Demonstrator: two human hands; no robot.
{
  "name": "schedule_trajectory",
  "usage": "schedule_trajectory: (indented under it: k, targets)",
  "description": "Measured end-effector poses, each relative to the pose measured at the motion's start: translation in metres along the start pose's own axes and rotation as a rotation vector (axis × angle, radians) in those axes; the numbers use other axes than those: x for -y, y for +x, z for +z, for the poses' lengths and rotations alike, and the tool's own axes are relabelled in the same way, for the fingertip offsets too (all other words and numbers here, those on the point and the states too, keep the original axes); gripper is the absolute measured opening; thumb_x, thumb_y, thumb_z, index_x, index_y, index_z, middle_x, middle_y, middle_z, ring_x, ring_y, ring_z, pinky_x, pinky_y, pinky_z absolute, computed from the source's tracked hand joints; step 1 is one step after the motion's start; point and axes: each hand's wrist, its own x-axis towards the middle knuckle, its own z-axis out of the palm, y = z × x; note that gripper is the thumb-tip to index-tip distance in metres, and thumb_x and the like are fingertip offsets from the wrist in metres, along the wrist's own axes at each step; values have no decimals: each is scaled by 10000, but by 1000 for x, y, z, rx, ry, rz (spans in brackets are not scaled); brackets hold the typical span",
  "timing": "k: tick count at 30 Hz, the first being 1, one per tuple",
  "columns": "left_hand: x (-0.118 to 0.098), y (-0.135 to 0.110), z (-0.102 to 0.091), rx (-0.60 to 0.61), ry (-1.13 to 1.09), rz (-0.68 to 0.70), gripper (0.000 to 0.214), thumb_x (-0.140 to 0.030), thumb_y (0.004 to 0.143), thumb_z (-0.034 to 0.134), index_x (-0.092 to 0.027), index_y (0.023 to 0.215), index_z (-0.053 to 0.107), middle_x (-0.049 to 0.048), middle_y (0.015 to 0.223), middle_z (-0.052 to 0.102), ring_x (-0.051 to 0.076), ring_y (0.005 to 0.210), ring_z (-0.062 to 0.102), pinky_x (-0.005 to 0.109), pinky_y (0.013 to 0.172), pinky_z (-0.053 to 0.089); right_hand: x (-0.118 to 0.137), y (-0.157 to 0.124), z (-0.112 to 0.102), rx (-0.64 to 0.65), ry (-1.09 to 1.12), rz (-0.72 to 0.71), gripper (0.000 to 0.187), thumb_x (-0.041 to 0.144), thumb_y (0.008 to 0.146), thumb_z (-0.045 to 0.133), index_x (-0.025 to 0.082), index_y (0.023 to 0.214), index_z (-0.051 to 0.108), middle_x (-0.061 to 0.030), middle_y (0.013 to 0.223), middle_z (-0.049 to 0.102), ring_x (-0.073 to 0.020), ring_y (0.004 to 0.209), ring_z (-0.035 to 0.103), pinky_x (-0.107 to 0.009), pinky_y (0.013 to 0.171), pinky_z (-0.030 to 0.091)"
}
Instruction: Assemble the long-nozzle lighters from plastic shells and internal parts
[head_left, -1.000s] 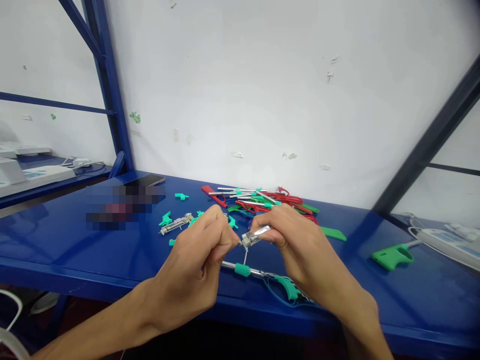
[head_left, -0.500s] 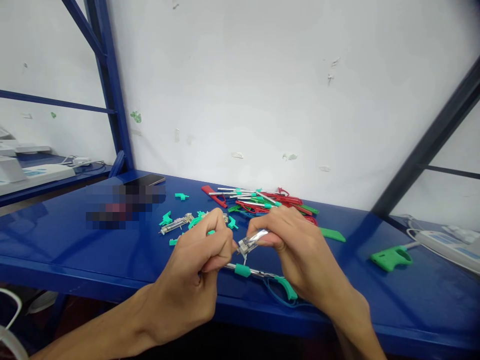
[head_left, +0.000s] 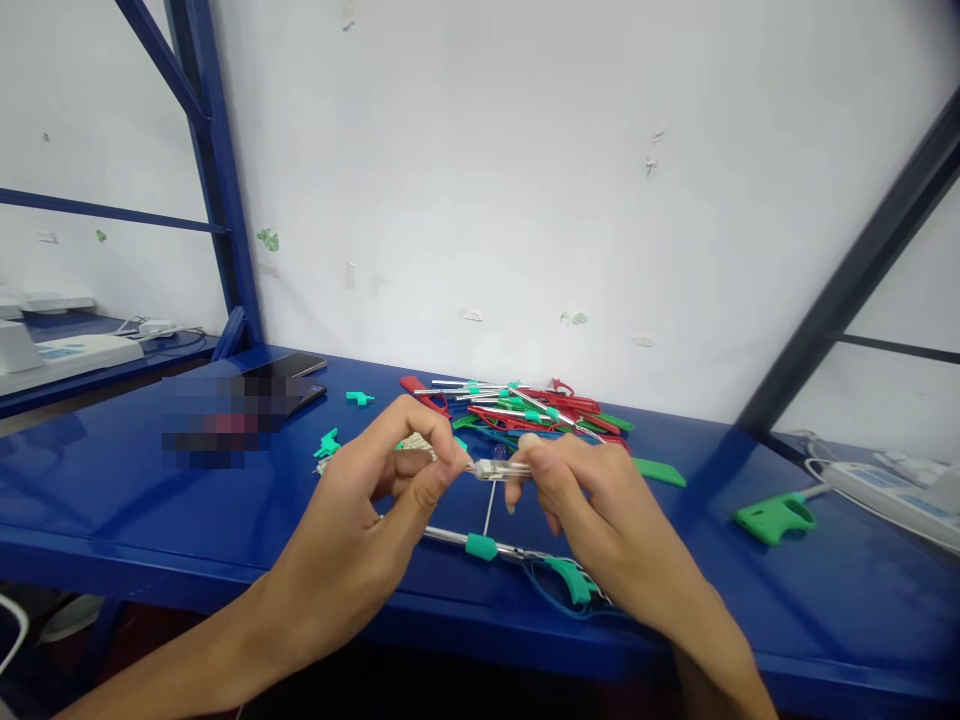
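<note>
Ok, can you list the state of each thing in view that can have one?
Left hand: pinched at the clear part's end; what it grips is too small to tell.
Right hand: closed on the clear part.
Clear part: held up, roughly level.
Teal collar: around a metal rod.
Green handle: lying down, apart from the pile.
Red and green pieces: piled loosely.
</note>
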Motion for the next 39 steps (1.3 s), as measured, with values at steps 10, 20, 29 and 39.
schedule_trajectory:
  k: [10, 20, 29, 39]
  targets:
    - [-5, -3, -3, -63, 112, -13, 184, -349, 1055, 604, -307, 1219, 677, -46, 732, 652, 98, 530, 568, 218, 501, 476, -1, -4, 1, 33, 234, 225, 598, 581, 1112, 402, 228, 699, 653, 63, 444, 466, -130, 436, 486, -294, 514, 340]
    - [-5, 4, 1, -161, 183, -23, 105, -287, 983, 683, -262, 941, 776, -38, 829, 723, 60, 462, 512, 227, 437, 405, -1, -5, 2, 40, 207, 178, 604, 521, 1124, 424, 218, 647, 636, 56, 453, 517, -118, 466, 511, -290, 565, 362]
    - [-2, 3, -1, -106, 108, -50, 90, -276, 983, 711, -271, 973, 800, -31, 883, 785, 56, 480, 625, 216, 505, 479, -2, -4, 2, 56, 236, 186, 562, 481, 1128, 439, 218, 683, 659, 71, 442, 493, -101, 451, 518, -265, 573, 402]
    - [1, 2, -1, -107, 155, 52, 101, -245, 988, 701, -296, 1006, 787, -74, 749, 704, 63, 516, 630, 214, 514, 470, 4, -3, -1, 69, 208, 128, 508, 491, 1144, 383, 217, 828, 671, 81, 559, 376, -87, 497, 359, -269, 539, 289]
